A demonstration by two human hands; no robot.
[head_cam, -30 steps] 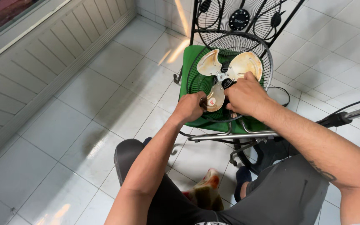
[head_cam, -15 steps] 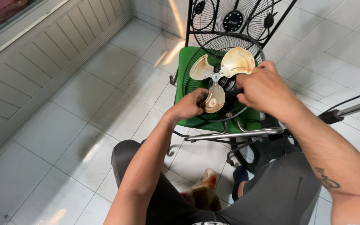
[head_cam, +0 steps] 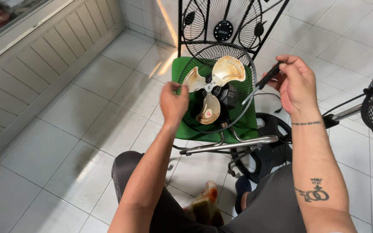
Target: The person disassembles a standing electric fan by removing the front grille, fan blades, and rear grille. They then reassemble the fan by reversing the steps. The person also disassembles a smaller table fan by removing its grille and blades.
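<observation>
Already the front guard [head_cam: 223,26] is off and leaning behind, the three-blade fan [head_cam: 212,88] still sits on its motor on the green chair [head_cam: 242,125], right hand [head_cam: 296,84] clasps a screwdriver [head_cam: 262,84], left hand [head_cam: 173,101] pinched closed, contents unclear.

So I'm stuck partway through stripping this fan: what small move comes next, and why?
Probably bring the screwdriver in the right hand down to the hub of the fan blade. The blade sits on the motor inside the rear grille, and the left hand hovers beside it, free to steady it.
</observation>
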